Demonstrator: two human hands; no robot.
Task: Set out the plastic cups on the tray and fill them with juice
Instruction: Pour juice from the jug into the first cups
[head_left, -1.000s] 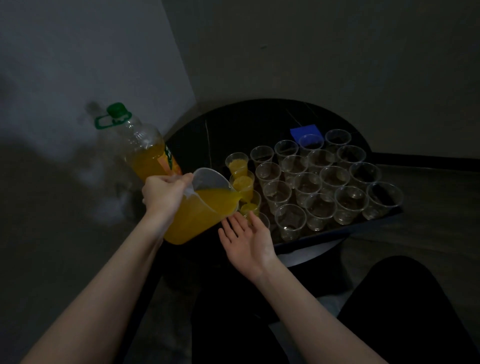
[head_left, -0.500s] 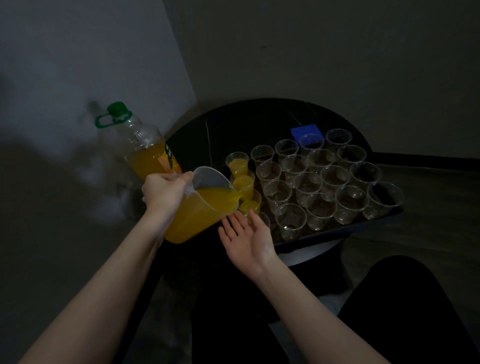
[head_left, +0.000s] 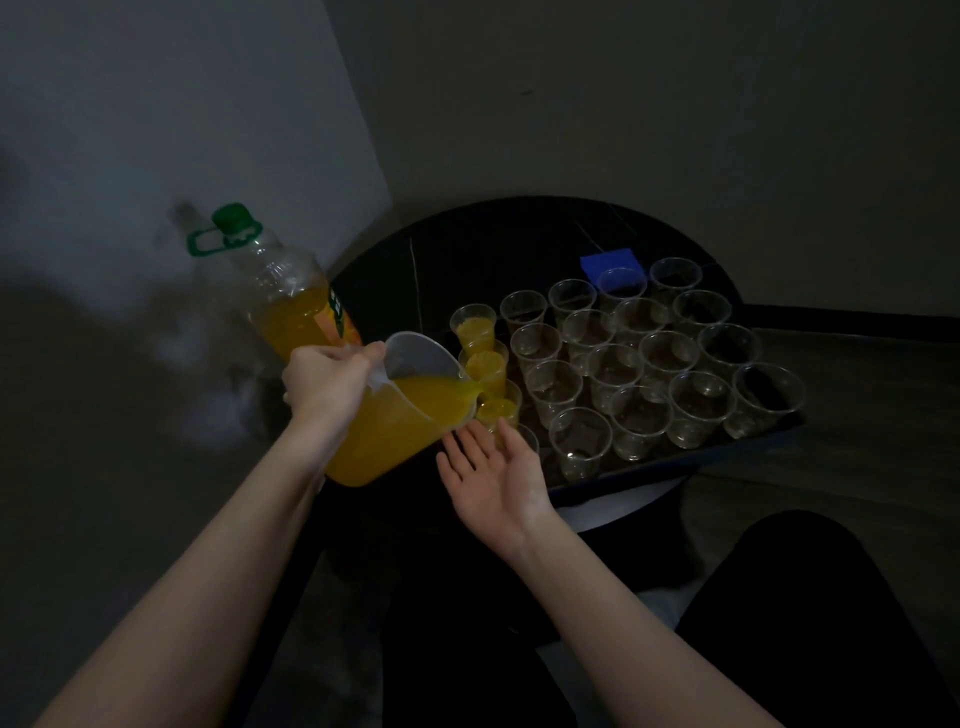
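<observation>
Left hand (head_left: 327, 382) tips jug (head_left: 400, 410) of juice into cup (head_left: 498, 408).

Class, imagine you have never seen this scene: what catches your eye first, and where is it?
The bright orange juice: the left hand tips a full jug over the leftmost cups on the tray. Behind it stands a big juice bottle. To the right, rows of empty cups wait, and the right hand lies open, palm up, beneath the spout.

A blue square (head_left: 609, 261) lies on the black round table (head_left: 467, 260).
</observation>
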